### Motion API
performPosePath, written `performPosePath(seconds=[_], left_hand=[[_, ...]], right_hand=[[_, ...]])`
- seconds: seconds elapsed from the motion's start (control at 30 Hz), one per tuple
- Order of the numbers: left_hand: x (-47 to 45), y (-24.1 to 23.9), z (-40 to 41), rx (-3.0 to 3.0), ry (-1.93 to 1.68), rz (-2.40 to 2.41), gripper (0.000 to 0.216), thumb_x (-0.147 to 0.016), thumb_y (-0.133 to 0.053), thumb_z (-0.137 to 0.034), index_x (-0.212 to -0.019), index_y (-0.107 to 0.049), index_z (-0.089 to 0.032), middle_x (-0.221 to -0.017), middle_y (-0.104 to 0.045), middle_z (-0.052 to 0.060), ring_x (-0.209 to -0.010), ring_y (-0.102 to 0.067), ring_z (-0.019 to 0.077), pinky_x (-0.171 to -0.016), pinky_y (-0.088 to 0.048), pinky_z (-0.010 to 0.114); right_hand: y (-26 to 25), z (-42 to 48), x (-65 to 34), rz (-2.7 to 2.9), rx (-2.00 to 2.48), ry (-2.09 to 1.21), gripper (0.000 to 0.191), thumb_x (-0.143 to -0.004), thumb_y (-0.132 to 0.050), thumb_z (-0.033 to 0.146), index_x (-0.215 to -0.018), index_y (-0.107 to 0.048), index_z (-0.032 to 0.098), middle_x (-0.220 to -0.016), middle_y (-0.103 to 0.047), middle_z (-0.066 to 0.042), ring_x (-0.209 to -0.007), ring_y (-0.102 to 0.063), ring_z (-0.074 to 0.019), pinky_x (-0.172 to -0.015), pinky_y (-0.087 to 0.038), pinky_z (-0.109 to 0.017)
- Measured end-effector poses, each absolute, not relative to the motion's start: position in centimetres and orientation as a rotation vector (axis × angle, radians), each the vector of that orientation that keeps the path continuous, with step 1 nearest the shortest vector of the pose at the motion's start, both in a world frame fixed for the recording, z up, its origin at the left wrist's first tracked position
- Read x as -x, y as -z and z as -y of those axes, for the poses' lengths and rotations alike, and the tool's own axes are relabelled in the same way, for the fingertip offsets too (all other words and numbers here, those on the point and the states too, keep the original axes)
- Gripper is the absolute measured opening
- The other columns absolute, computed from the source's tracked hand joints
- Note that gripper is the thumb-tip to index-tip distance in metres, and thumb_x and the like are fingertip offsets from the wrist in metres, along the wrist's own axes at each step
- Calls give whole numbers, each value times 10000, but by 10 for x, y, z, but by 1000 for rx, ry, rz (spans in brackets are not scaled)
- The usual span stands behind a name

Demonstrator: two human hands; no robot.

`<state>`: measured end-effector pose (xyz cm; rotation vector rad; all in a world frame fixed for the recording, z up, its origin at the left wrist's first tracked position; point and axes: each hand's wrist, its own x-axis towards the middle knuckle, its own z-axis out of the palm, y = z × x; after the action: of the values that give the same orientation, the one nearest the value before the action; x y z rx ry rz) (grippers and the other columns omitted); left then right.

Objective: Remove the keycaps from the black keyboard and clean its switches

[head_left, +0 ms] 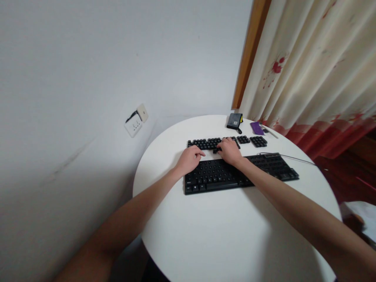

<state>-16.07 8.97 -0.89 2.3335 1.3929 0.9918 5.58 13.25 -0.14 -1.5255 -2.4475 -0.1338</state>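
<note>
The black keyboard (239, 174) was laid across the round white table (211, 239), its long axis running left to right, tilted a little. Beyond its far edge, a long block of loose black keycaps (205, 143) was set out parallel to it. Two smaller clusters (243, 139) and (258, 141) were ranged to the right of that block in the same line.

The right hand (230, 151) was placed palm down over the right part of the long block, with the fingers bent onto the keycaps. A single dark keycap (217, 150) was seen just at the fingertips, but whether it was pinched or only touched could not be told. The left hand (190, 158) was held loosely curled, with the forefinger stretched toward the right hand. It was rested at the keyboard's far edge, and nothing was seen in it. The single keycap thus lay between the two hands, nearer to the right one and just to the right of the left forefinger.

A dark box (234, 120) with a small square code label was stood at the table's far rim, with a purple object (257, 128) beside it. The label and the key legends were too small to be read.
</note>
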Motion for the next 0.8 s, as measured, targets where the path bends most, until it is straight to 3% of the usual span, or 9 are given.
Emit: performPosePath(seconds=[0.2,0.4,0.67,0.8], left_hand=[[158,7,-90,-2328,-945,-1420,295,-821,-520,-32,-926,-756,-176,-927,-709,39,-842,-630,153,-831,-500,288],[156,14,-94,-2300,-865,-1356,209,-861,-617,-146,-1026,-740,-179,-999,-734,54,-852,-664,176,-827,-518,301],[156,16,-104,-2417,-756,-1199,209,-852,-603,-92,-946,-762,-190,-936,-747,46,-895,-675,198,-863,-501,317],[157,17,-107,-2491,-731,-1134,293,-865,-541,-60,-1032,-746,-186,-988,-735,62,-935,-664,207,-881,-495,332]], right_hand=[[3,-128,-48,2471,1413,5,145,-834,-679,250,-948,-742,187,-1022,-663,-101,-1021,-523,-268,-866,-382,-342],[3,-124,-37,2490,1348,-102,127,-814,-686,201,-928,-734,173,-983,-695,-93,-998,-571,-257,-875,-412,-325],[6,-129,-31,2410,1379,-183,110,-790,-673,177,-878,-737,161,-926,-732,-86,-928,-644,-220,-831,-448,-273],[-2,-127,-40,2300,1457,-192,134,-803,-663,202,-893,-734,133,-898,-734,-96,-840,-657,-206,-770,-465,-273]])
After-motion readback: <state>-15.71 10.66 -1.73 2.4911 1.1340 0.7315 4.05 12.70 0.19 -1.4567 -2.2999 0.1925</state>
